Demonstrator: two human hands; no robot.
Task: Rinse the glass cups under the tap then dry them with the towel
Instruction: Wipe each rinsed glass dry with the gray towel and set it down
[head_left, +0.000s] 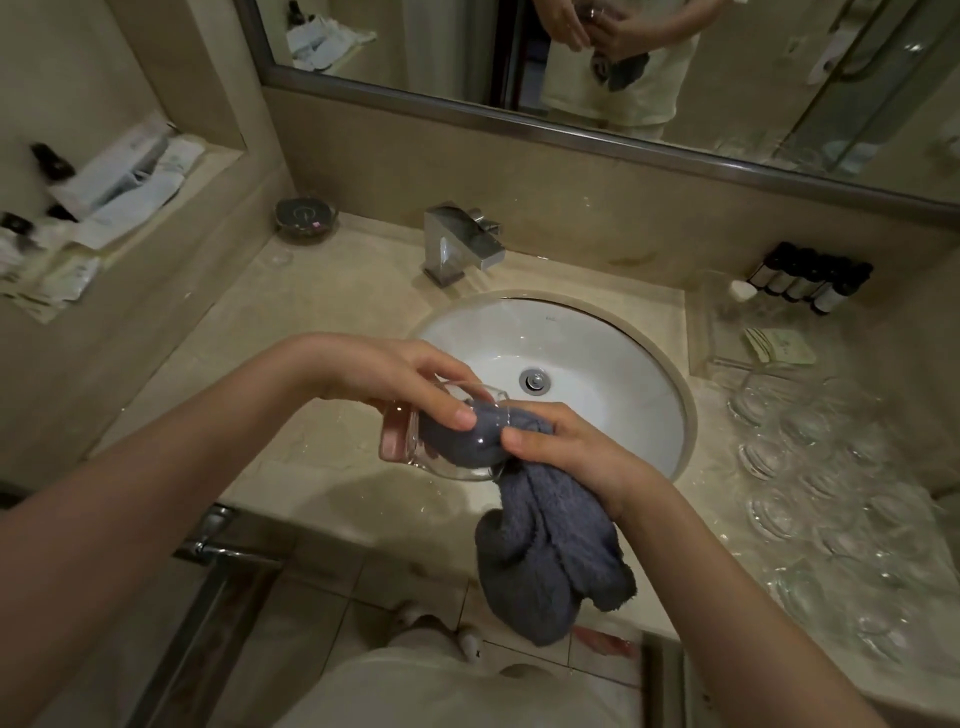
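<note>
One clear glass cup (441, 431) gripped sideways by left hand (395, 379), mouth rightward, stuffed with grey terry towel (545, 545) pinched by right hand (566, 447).

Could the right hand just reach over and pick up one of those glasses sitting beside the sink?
Probably not right away. The right hand is busy gripping the grey towel, stuffed into the glass cup the left hand holds. The path to the other glasses on the counter looks open once it lets go.
</note>
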